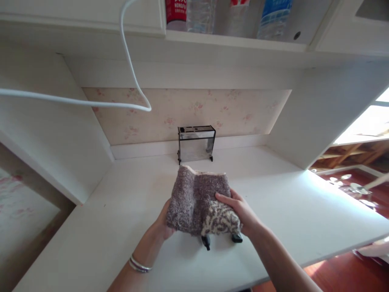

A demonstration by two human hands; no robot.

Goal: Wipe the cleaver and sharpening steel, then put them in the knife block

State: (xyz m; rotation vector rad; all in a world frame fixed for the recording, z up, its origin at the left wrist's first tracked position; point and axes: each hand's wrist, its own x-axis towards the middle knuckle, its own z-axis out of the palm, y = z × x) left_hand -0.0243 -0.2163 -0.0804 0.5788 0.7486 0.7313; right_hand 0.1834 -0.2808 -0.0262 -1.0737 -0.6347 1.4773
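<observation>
A fuzzy grey-brown cloth (194, 198) is held up over the white desk, with a cream-and-brown patterned patch (221, 219) at its lower right. My left hand (165, 219) grips its left edge, the fingers mostly hidden behind it. On the right edge, my right hand (240, 209) clasps the cloth with the thumb on top. Two small black pieces, one on the left (206, 242) and one on the right (236, 237), stick out below the cloth; what they belong to is hidden. Behind the cloth stands a clear box with a black frame (197, 144).
The white desktop (127, 211) runs between side panels, with floral wallpaper (170, 109) at the back. Several bottles, among them a blue-labelled one (275, 18), stand in the cabinet above. A white cable (121, 104) hangs at upper left.
</observation>
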